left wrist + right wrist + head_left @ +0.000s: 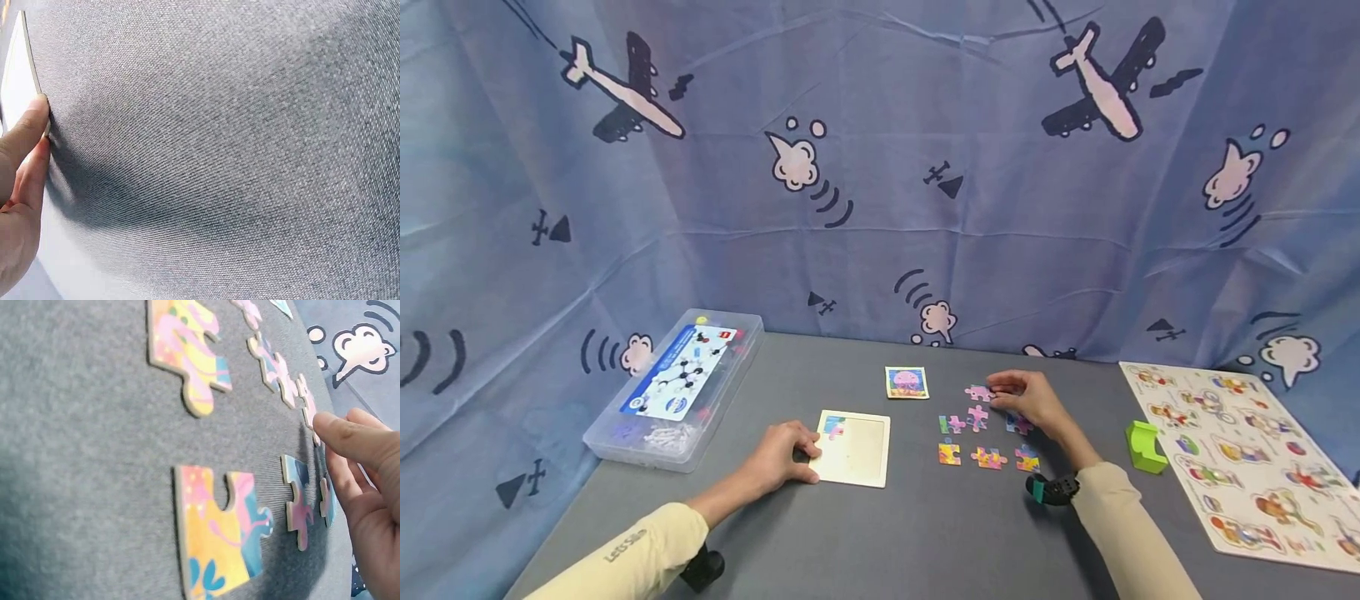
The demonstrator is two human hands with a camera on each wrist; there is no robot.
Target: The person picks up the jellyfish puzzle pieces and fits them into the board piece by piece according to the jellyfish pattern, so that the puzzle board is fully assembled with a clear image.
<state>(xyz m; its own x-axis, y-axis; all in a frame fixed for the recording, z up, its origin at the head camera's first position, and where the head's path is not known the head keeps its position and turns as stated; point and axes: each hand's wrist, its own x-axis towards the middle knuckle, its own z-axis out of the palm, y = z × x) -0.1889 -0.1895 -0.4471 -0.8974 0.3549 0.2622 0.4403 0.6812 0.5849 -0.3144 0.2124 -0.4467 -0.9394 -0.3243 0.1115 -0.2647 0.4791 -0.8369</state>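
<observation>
In the head view my left hand holds the near-left side of a square wooden puzzle tray. The left wrist view shows its thumb and a finger pinching the edge of the tray. One blue and pink puzzle piece sits in the tray's upper left corner. On the right, my right hand reaches over loose puzzle pieces, its fingertips right at a pink jigsaw piece. That pink piece lies on the table beside the fingers. Another piece is partly under the hand.
Several loose pieces, including a yellow one, lie in rough rows. A small jellyfish picture card is behind the tray. A clear plastic case stands left; a green block and a picture board lie right.
</observation>
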